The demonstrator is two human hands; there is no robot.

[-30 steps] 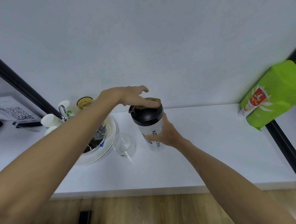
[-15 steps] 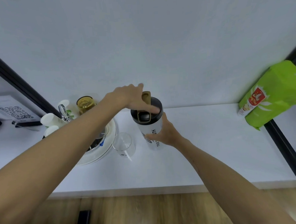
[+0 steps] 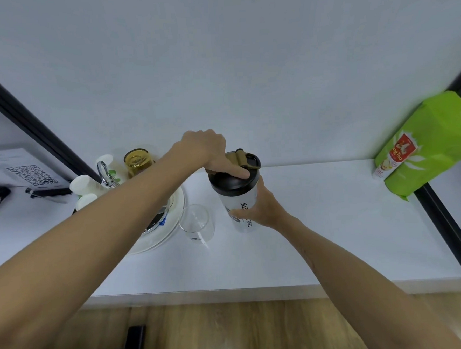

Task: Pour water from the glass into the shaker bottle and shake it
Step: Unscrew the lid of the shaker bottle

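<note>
Left hand now fisted, fingers on shaker bottle lid; right hand gripped round it.

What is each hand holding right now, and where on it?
The right hand grips the shaker bottle round its clear body. The left hand holds nothing; its finger presses the black lid.

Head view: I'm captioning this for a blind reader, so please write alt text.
A right hand grips an upright white shaker bottle with a black lid on a white table while the left hand presses its lid. An empty clear glass stands just left.
</note>
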